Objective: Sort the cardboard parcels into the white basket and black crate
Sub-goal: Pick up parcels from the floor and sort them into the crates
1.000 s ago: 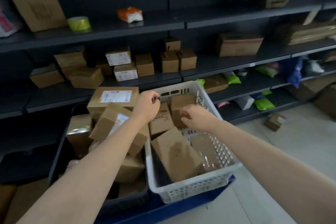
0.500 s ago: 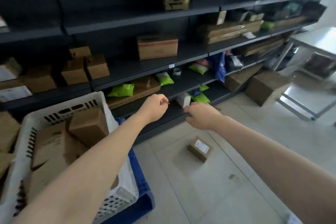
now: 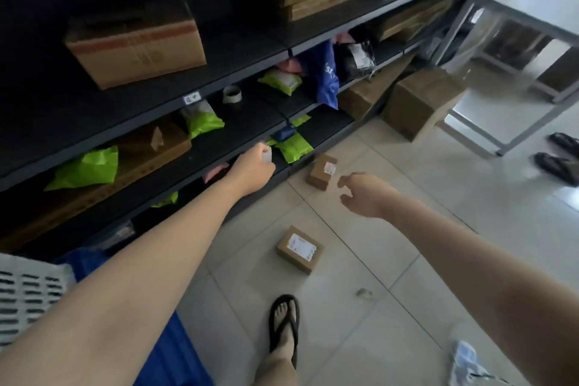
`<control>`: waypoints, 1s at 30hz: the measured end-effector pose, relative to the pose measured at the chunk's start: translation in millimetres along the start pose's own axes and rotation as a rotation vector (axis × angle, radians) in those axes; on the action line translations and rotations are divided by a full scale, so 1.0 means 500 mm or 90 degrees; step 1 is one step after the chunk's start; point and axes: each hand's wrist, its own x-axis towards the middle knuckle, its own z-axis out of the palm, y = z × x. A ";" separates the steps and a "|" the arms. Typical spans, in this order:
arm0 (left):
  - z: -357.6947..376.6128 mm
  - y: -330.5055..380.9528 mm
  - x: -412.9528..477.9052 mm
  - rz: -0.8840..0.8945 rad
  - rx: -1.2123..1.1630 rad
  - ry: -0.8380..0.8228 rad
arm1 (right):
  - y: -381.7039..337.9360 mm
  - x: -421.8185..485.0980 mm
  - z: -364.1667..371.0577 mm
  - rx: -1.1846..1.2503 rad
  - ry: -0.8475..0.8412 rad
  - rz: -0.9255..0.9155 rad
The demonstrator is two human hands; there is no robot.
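Two small cardboard parcels with white labels lie on the tiled floor: one (image 3: 321,172) by the foot of the shelving, another (image 3: 299,249) nearer to me. My right hand (image 3: 363,194) hovers just right of the far parcel with thumb and fingers spread, holding nothing. In front of the lowest shelf, my left hand (image 3: 253,169) is curled into a fist, and a small pale object shows just beyond its knuckles. A corner of the white basket (image 3: 28,294) shows at the lower left, on a blue crate (image 3: 169,354). The black crate is out of view.
Dark shelving (image 3: 238,78) runs along the left and holds green mailers, bags and cardboard boxes. A large box (image 3: 419,103) stands on the floor by a grey table (image 3: 532,9). Sandals (image 3: 557,163) lie at right. My foot in a flip-flop (image 3: 283,323) stands on the tiles.
My view has swung right, away from the basket and crate of parcels, to the floor. Both hands left the basket; the right hand has opened near the far floor parcel.
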 end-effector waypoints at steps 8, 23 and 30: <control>0.200 0.005 0.246 -0.137 -0.012 -0.150 | 0.240 0.223 0.138 0.118 -0.180 0.122; 0.835 -0.370 0.964 -0.161 -0.146 0.022 | 0.508 1.025 0.756 0.474 -0.021 0.328; 1.107 -0.451 1.273 -0.087 -0.188 -0.006 | 0.614 1.265 0.973 0.760 -0.004 0.409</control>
